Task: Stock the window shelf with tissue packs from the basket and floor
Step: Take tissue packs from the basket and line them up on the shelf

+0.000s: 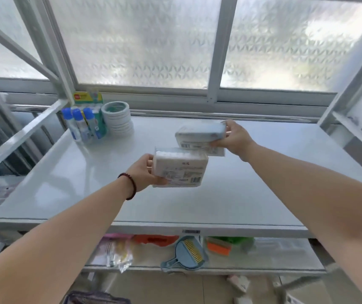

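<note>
Frosted window (pixel 144 40) backs a white shelf (pixel 70 172), mostly bare. Both hands are out over it, each carrying one tissue pack.

Left hand (pixel 143 172): grip wrapped round the short end of the near tissue pack (pixel 181 168), label side facing the camera, held just above the surface. Right hand (pixel 233 137): fingers clamped on the end of the far tissue pack (pixel 200 133), blue-topped, higher and further back. The two packs look close to overlapping at the corners; can't tell if they touch.

Judgement on the placement: set the far pack down first, square to the window rail, then butt the near one against it. Keep rows tight from the back so later packs fit.

Around: glue sticks (pixel 81 123) and a tape roll stack (pixel 116 117) sit in the back left corner, well apart from the drop zone, so nothing's blocking. Lower shelf holds a blue dustpan (pixel 184 255) and orange brush (pixel 218 247). A few small packs lie on the floor (pixel 238 283) lower right, blurry.
</note>
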